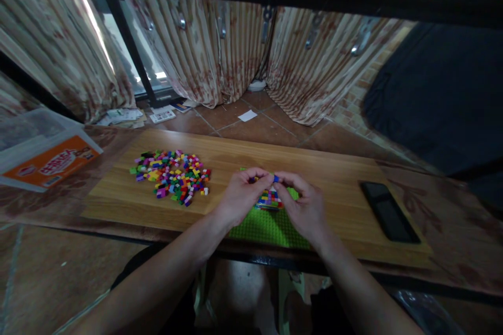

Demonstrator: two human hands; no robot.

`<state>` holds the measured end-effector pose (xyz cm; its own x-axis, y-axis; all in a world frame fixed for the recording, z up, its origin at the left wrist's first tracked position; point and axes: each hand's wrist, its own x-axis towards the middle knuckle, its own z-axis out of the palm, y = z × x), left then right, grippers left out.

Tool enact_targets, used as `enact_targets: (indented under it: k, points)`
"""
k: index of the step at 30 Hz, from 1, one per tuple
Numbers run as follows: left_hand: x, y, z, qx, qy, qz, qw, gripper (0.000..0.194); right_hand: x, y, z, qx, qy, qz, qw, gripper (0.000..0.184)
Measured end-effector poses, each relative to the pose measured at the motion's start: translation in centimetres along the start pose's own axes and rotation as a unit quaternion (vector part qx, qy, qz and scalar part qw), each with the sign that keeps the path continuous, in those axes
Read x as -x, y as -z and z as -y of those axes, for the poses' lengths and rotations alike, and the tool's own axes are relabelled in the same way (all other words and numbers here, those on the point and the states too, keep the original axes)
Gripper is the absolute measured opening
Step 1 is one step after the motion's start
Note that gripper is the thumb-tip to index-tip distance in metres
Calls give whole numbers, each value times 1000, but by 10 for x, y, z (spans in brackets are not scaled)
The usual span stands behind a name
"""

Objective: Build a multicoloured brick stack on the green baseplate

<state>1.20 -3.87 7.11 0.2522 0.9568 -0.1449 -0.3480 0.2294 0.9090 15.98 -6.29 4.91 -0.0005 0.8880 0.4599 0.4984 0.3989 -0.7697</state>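
Observation:
A small blue toy brick (276, 178) shows between the fingertips of both hands. My left hand (245, 193) is closed in a pinch at its left side, thumb against fingers. From the right, my right hand (306, 204) pinches the same brick with thumb and forefinger. Just below the fingers, a block of multicoloured toy bricks (269, 200) stands on a green studded baseplate (271, 230). The hands cover parts of the block and the plate. Whether the blue brick touches the block I cannot tell.
Loose coloured bricks (173, 175) lie spread on the wooden board (231, 149) to the left. A clear plastic box (43, 152) with an orange label stands at the far left. A black phone or tablet (389, 212) lies near the right end. Curtains (236, 57) hang beyond.

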Motion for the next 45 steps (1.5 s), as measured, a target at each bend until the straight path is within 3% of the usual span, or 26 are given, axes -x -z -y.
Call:
enact_targets:
  k: [6,11,18,25,38,42,45]
  points:
    - [-1,-2,8,-16,-41,-9,999,7,-1,-7,-2,-194,-114,-17,974,15]
    - [2,-6,9,9,-35,-2,999,12,-3,-5,1,-238,-143,-15,960,12]
    - [-3,1,-1,101,28,-19,994,12,-5,0,-5,-299,-169,-19,939,14]
    - [-11,15,-12,186,121,22,975,9,-12,14,-18,-207,-129,-60,968,15]
    - [-15,21,-12,240,161,41,956,14,-11,23,-33,-19,-95,25,995,13]
    - [-17,21,-9,238,167,26,957,13,-9,16,-42,-21,-91,21,995,12]
    - [-18,21,-8,235,168,20,957,14,-7,7,-53,-78,-134,2,988,14]
